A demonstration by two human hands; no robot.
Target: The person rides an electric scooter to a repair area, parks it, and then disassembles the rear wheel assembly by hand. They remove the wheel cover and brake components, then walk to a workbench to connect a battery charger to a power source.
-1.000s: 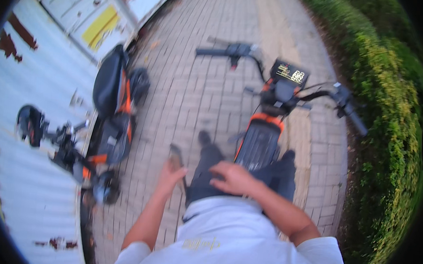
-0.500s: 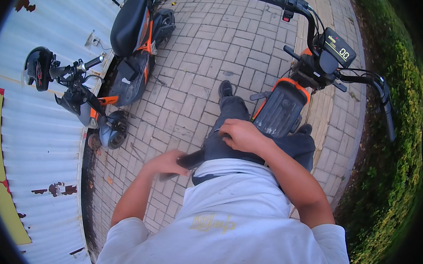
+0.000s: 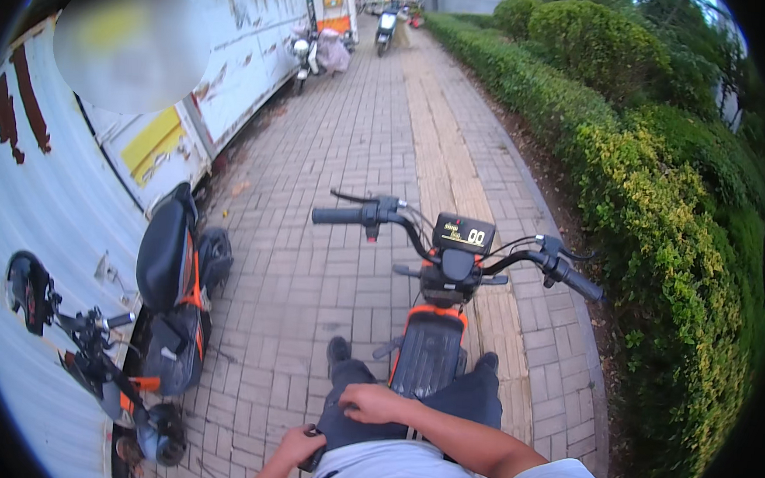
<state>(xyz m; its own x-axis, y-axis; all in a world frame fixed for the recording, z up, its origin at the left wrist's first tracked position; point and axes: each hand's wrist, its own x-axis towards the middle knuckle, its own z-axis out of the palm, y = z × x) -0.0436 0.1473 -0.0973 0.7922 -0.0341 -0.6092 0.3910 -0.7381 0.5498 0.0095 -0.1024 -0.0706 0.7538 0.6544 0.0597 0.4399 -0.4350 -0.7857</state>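
Observation:
I sit astride an electric scooter [image 3: 428, 351] with an orange-edged black footboard, one shoe on the ground on either side. At my left hip, my left hand [image 3: 298, 447] is closed around a dark, flat, phone-like object [image 3: 312, 459], mostly hidden by the fingers and my trousers. My right hand [image 3: 374, 403] reaches across onto the left thigh of my dark trousers [image 3: 469, 404]. Its fingers are curled against the cloth; whether they pinch it is hidden. Neither hand touches the handlebar [image 3: 413, 232], which carries a lit display [image 3: 464, 233].
A second orange-and-black scooter [image 3: 171, 331] stands close on my left beside a white corrugated wall [image 3: 41, 236]. Brick paving [image 3: 269, 232] runs ahead, with a hedge [image 3: 655, 229] along the right. Farther off are parked scooters [image 3: 386, 29].
The view has tipped up, showing the path ahead. My left hand has brought the dark object closer against my hip. The right hand stays on the left thigh.

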